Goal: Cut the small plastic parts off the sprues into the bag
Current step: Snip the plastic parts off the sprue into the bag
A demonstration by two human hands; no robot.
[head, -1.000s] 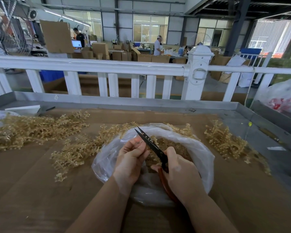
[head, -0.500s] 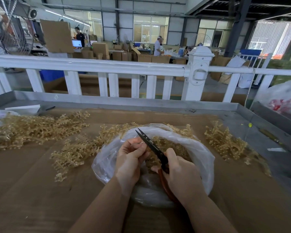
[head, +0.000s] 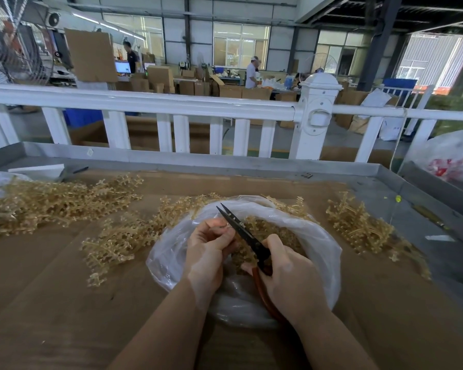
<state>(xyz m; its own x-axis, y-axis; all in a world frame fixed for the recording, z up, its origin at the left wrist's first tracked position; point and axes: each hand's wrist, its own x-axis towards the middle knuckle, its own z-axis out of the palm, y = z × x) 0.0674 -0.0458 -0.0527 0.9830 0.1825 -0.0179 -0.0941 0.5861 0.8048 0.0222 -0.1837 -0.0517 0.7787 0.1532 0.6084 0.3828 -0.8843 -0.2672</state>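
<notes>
Meanwhile, both hands work over the open bag point(head: 321, 244) near the bench's point(head: 51, 303) front edge.
Left hand point(head: 207, 252) pinches a sprue point(head: 229, 226); right hand point(head: 289, 273) grips scissors point(head: 242, 229); loose sprue heaps point(head: 62, 198) crowd the far edge.

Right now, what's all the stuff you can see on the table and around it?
Bag: one, clear plastic, middle of the table, open, with cut parts inside.
Cut parts: many, tan, inside the bag.
Sprue piles: several, tan, left of the bag, behind it and to its right.
Scissors: one, black blades, reddish handle, over the bag.
Cardboard sheet: one, brown, covering the table top.
Table rim: one, grey metal, far edge.
Fence: one, white, behind the table.
Cardboard boxes: many, brown, far back.
People: at least two, far back.
Left hand: one, pinching a small sprue piece at the blades.
Right hand: one, gripping the scissors' handle.
</notes>
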